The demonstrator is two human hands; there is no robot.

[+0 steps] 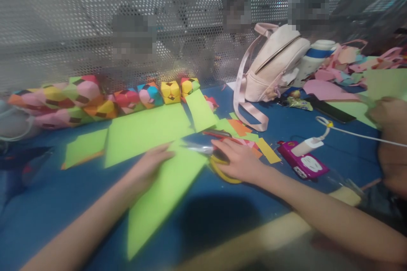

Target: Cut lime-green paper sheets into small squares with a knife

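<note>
A long sheet of light green paper (165,194) is gripped near its far end by my left hand (152,163), the thumb lying over it. In my right hand (238,159) is a pair of scissors (222,169) with yellow handles, fingers wrapped round the loops. Their blurred metal blades point left across the far edge of the sheet; whether they are parted I cannot tell. Just beyond lies a larger green sheet (146,131), with a smaller green piece (85,148) to its left and a green strip (200,110) to its right.
Folded paper blocks (76,97) line the back by a perforated metal screen (190,42). Coloured scraps (241,129), a purple power strip (305,161), a pale backpack (270,63), a white bottle (314,61) and a black phone (332,109) occupy the right. Another person's hand (388,114) holds green paper.
</note>
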